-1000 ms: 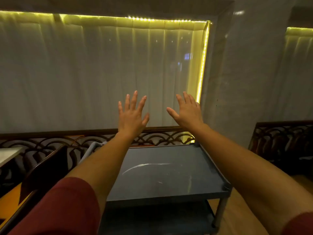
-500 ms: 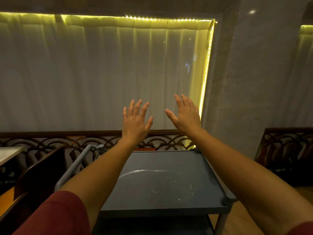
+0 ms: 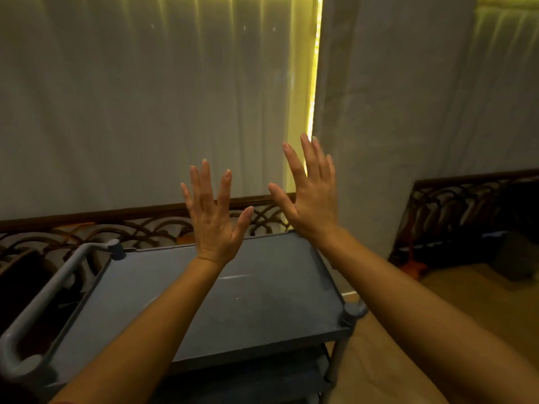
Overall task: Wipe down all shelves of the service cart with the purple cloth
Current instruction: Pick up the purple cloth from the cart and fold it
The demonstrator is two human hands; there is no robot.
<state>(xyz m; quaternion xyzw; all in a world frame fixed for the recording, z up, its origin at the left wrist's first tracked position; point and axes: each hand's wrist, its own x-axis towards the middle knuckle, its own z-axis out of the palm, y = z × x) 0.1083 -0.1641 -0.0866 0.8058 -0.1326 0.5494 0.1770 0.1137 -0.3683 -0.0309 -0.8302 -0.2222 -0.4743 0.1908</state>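
A pale pleated curtain point(image 3: 131, 97) fills the background above a dark wooden lattice railing point(image 3: 87, 231), with a strip of yellow light point(image 3: 313, 83) along its right edge. In front stands the grey service cart point(image 3: 262, 310), its top shelf bare, dusty-looking and crossed by a thin pale streak point(image 3: 236, 277); a lower shelf point(image 3: 248, 380) shows beneath, and a tubular push handle point(image 3: 43, 298) curves off the left end. Above the cart's far edge, the left hand point(image 3: 214, 220) and right hand point(image 3: 313, 205) are raised side by side, backs to the camera, fingers fully spread, gripping nothing. The purple cloth is nowhere in view. The risk from here is likely delay: with no cloth located, wiping cannot start, and a bare palm dragged over the shelf would only smear it. The cart could also roll if leaned upon.
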